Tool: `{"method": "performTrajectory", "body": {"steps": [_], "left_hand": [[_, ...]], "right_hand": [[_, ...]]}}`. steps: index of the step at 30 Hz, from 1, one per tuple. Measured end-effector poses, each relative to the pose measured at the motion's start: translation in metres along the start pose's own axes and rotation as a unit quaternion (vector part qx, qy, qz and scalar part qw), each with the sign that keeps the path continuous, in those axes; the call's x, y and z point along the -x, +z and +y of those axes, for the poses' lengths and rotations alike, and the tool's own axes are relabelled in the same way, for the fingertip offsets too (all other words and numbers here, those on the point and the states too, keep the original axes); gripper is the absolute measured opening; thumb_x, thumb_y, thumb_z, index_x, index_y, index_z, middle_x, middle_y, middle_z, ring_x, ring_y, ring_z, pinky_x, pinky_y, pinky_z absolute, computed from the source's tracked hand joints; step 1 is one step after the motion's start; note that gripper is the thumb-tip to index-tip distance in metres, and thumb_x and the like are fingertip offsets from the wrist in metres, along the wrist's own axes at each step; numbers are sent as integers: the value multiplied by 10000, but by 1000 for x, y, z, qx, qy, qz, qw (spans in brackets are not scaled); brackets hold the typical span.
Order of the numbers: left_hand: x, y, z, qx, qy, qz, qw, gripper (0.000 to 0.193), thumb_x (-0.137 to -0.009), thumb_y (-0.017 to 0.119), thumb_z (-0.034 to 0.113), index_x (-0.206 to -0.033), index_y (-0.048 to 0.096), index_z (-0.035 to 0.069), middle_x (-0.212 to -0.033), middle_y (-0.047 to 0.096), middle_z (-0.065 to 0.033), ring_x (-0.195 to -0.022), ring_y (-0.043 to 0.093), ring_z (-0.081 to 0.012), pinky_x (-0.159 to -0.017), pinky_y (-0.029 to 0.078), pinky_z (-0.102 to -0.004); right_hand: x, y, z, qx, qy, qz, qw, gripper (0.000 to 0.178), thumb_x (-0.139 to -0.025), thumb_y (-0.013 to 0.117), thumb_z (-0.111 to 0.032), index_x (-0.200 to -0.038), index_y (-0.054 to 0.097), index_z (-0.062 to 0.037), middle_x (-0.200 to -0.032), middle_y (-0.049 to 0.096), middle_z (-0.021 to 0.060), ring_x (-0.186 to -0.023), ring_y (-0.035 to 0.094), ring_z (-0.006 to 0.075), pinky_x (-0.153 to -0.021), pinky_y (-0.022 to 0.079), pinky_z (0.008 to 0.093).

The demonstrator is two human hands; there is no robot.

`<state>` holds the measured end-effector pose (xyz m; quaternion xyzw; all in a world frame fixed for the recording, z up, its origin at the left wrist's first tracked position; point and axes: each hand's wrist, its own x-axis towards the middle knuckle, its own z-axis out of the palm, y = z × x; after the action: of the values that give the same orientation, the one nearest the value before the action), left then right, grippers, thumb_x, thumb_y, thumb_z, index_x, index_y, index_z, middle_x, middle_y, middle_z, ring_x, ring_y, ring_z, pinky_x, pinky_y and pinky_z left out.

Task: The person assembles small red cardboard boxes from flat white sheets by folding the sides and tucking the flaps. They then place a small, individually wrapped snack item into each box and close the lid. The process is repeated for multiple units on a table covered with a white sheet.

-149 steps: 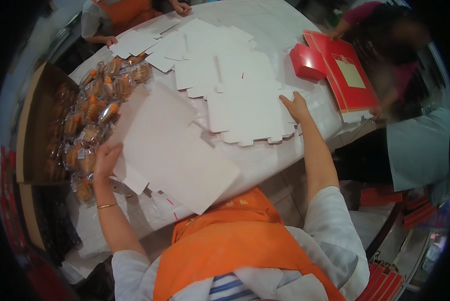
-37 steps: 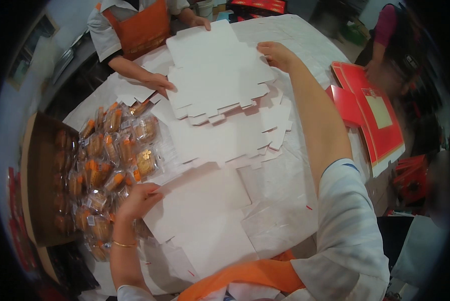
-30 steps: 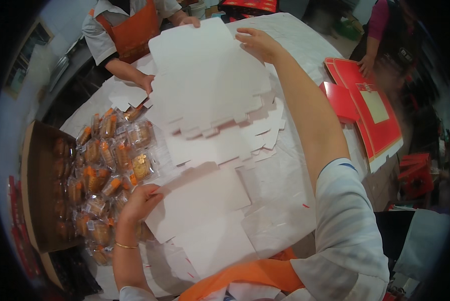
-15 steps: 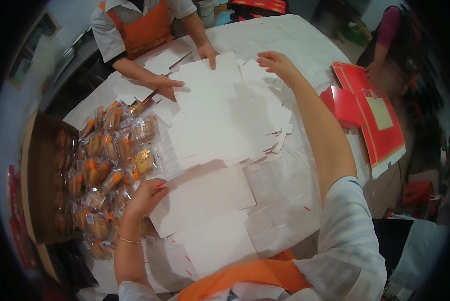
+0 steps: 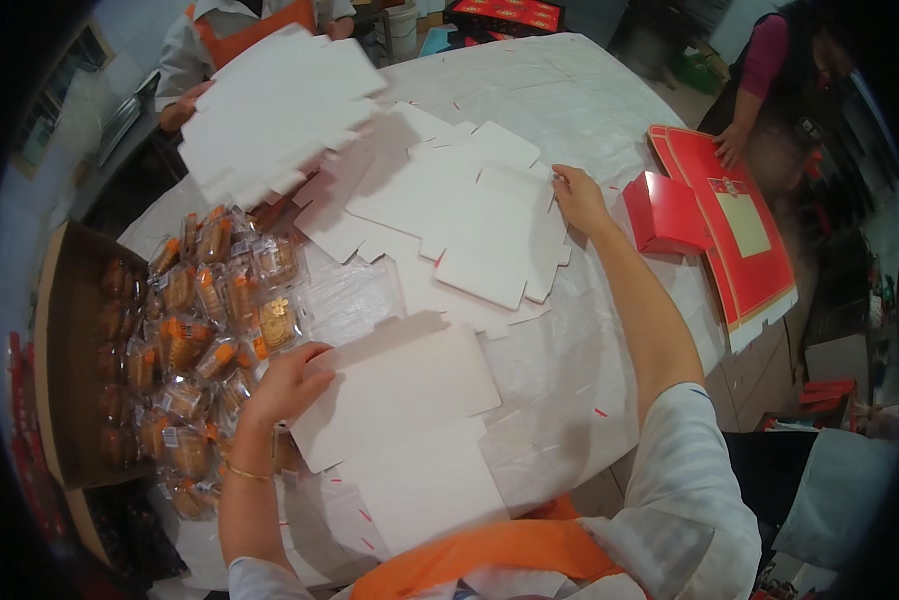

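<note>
A white cardboard box blank (image 5: 399,390) lies unfolded in front of me, its near panel close to my orange apron. My left hand (image 5: 294,385) is closed on its left edge, fingers bent around the border. Farther off, several more blanks (image 5: 499,225) lie in a loose, overlapping pile. At that pile's right edge is my right hand (image 5: 579,200), its fingers curled on the border of a blank. Across the table a co-worker's hand (image 5: 181,107) holds up a batch of white blanks (image 5: 274,115), tilted and slightly blurred.
Wrapped pastries (image 5: 194,345) crowd the left side, beside an open brown carton (image 5: 64,370) with more inside. To the right stand a red box (image 5: 664,213) and large red printed sheets (image 5: 749,235), which another person's hand (image 5: 731,145) touches. White plastic (image 5: 609,90) covers the table.
The co-worker has lifted a batch of blanks from the pile toward the far left, uncovering those beneath. My right hand has come down and nearer, onto the pile's edge. My left hand stays put.
</note>
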<state>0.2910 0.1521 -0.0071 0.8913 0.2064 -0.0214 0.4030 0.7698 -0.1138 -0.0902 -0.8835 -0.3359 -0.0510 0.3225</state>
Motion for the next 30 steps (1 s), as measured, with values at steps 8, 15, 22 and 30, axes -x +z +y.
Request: {"method": "performTrajectory", "body": {"steps": [8, 15, 22, 30], "left_hand": [[-18, -21, 2, 174, -120, -62, 975, 105, -908, 644, 90, -960, 669, 2, -875, 644, 20, -801, 583, -71, -696, 479, -244], [43, -54, -69, 359, -22, 196, 912, 193, -923, 657, 84, -1102, 665, 11, -984, 684, -6, -900, 618, -97, -777, 481, -255], [109, -49, -103, 456, -30, 321, 830, 330, -959, 649, 101, -1273, 608, 8, -1158, 684, -57, -1040, 632, -143, -932, 481, -297], [11, -3, -50, 403, -123, 20, 907, 298, -938, 660, 125, -1209, 641, 1, -977, 671, 20, -844, 611, -69, -741, 505, -239]], "right_hand": [[-51, 27, -60, 45, 65, -103, 992, 775, -929, 600, -453, -1490, 380, 34, -1449, 498, 242, -1374, 420, 405, -1138, 351, 427], [-89, 76, -99, 125, -46, -108, 985, 794, -911, 578, -572, -1491, 430, -50, -1549, 395, 194, -1451, 315, 370, -1199, 234, 450], [-67, 92, -87, 118, -126, -65, 983, 633, -916, 606, -519, -1413, 552, -131, -1494, 448, 181, -1408, 361, 357, -1166, 282, 469], [-43, 63, -124, 101, -103, -87, 986, 556, -925, 630, -441, -1375, 576, -119, -1414, 501, 157, -1321, 432, 333, -1112, 339, 456]]}}
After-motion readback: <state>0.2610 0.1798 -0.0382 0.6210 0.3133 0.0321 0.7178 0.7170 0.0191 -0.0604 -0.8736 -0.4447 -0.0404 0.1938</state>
